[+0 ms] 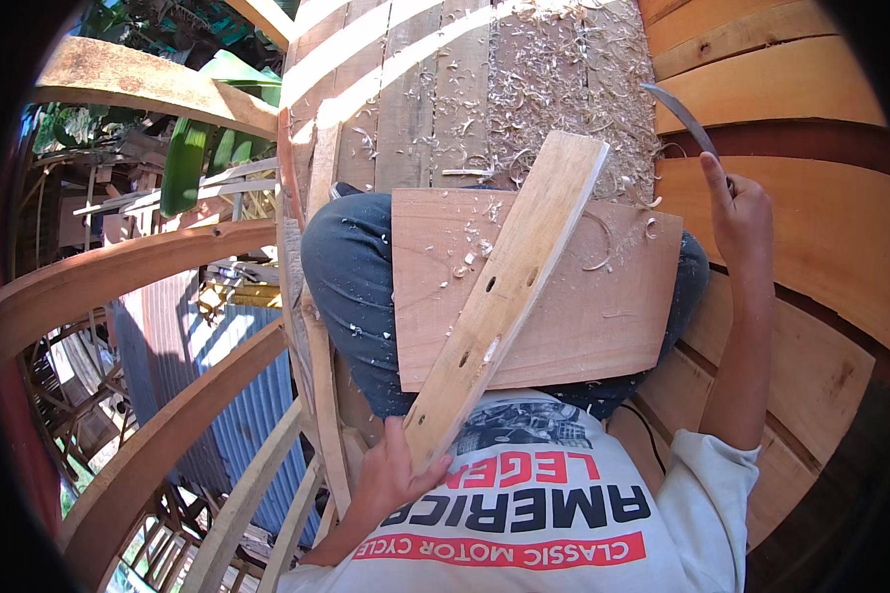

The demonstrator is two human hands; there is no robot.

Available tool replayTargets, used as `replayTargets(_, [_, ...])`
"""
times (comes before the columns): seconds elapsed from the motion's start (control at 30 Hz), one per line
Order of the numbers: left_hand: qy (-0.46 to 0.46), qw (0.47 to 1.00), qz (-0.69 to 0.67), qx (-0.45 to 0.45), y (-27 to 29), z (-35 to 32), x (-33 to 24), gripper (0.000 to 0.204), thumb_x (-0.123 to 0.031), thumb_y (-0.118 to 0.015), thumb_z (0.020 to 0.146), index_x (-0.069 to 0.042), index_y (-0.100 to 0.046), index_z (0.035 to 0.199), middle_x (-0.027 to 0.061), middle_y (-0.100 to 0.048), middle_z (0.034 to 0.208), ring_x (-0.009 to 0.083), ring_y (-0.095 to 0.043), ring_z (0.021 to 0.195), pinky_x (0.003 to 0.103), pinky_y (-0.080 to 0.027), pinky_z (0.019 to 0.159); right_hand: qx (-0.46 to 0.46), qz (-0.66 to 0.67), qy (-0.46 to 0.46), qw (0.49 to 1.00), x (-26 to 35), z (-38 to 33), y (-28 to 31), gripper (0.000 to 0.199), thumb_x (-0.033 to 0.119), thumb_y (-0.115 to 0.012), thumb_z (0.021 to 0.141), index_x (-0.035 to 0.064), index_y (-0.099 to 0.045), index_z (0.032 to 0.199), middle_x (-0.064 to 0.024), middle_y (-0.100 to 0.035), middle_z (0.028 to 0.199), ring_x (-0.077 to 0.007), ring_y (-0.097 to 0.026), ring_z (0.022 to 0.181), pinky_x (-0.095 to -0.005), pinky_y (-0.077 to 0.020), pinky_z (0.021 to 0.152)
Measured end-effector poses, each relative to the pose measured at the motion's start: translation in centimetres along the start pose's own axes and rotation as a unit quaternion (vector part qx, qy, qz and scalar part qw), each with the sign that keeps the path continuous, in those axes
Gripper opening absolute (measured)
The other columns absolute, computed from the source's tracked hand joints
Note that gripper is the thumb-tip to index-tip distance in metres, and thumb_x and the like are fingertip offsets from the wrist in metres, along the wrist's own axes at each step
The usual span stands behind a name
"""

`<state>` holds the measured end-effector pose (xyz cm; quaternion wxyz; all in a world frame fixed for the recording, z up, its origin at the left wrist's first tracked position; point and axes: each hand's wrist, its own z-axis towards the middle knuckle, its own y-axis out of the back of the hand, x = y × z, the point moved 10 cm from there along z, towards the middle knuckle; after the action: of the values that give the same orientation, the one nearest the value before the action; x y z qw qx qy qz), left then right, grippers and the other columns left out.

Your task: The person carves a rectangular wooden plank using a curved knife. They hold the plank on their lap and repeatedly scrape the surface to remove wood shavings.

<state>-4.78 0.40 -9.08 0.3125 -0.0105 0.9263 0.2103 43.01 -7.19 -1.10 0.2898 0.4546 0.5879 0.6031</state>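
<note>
My left hand (396, 472) is closed round the near end of a long wooden slat (517, 282), which has several dark slots along its face. The slat slants up and to the right across a square wooden board (603, 316) lying on my lap. Off to the right, my right hand (742, 212) is raised and wrapped round the handle of a curved knife (684, 117). Its thin blade points up and to the left, apart from the slat. Most of the handle is hidden in my fingers. A few curled shavings (595, 259) lie on the board.
Wood shavings (539, 89) cover the plank floor (405, 109) ahead of my crossed legs (351, 287). A plank wall (781, 208) rises close on the right. Along the left runs a wooden railing (158, 257), with corrugated sheets (257, 435) and leaves beyond it.
</note>
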Motion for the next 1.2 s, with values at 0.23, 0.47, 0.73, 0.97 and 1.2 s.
replayTargets(0.23, [0.014, 1.0, 0.022, 0.006, 0.0, 0.4, 0.5, 0.072, -0.052, -0.067, 0.079, 0.005, -0.038, 0.11, 0.0315, -0.059, 0.089, 0.0479, -0.062, 0.082, 0.049, -0.05, 0.068, 0.105, 0.074, 0.158, 0.979, 6.7, -10.8, -4.0, 0.059, 0.053, -0.063, 0.084, -0.0009, -0.057, 0.06, -0.0135, -0.049, 0.048, -0.0272, -0.05, 0.042, -0.036, -0.0386, 0.044])
replayTargets(0.47, [0.034, 0.997, 0.069, 0.008, -0.1, 0.5, 0.1, 0.078, -0.054, -0.069, 0.077, 0.005, -0.038, 0.116, 0.0275, -0.058, 0.093, 0.0435, -0.063, 0.085, 0.047, -0.051, 0.068, 0.148, 0.012, 0.217, 0.965, 7.8, -15.7, -5.5, 0.054, 0.051, -0.072, 0.076, 0.0064, -0.052, 0.053, -0.0076, -0.05, 0.047, -0.0238, -0.053, 0.039, -0.0327, -0.04, 0.04])
replayTargets(0.73, [0.003, 0.996, 0.085, 0.0, -0.1, 0.7, -0.6, 0.077, -0.052, -0.073, 0.075, 0.006, -0.043, 0.115, 0.023, -0.053, 0.094, 0.0411, -0.062, 0.08, 0.045, -0.051, 0.065, 0.131, -0.022, 0.242, 0.961, 8.3, -16.6, -5.4, 0.053, 0.052, -0.074, 0.073, 0.0082, -0.05, 0.054, -0.0051, -0.047, 0.044, -0.0213, -0.051, 0.038, -0.0313, -0.0384, 0.038])
replayTargets(0.97, [-0.016, 0.992, 0.126, -0.007, 0.2, 0.8, -1.4, 0.076, -0.05, -0.074, 0.074, 0.006, -0.043, 0.114, 0.0206, -0.053, 0.09, 0.038, -0.063, 0.074, 0.044, -0.051, 0.057, 0.106, -0.073, 0.235, 0.964, 7.6, -14.5, -5.0, 0.055, 0.052, -0.073, 0.074, 0.0075, -0.049, 0.054, -0.0062, -0.045, 0.044, -0.0218, -0.05, 0.038, -0.0323, -0.0378, 0.039])
replayTargets(1.2, [-0.015, 0.992, 0.124, -0.002, 0.3, 0.9, -1.3, 0.073, -0.049, -0.075, 0.074, 0.006, -0.044, 0.111, 0.0205, -0.054, 0.089, 0.0385, -0.063, 0.072, 0.044, -0.051, 0.056, 0.044, -0.099, 0.209, 0.972, 5.3, -11.0, -4.4, 0.058, 0.055, -0.068, 0.079, 0.0043, -0.051, 0.056, -0.0105, -0.045, 0.045, -0.0262, -0.048, 0.04, -0.0349, -0.0372, 0.041])
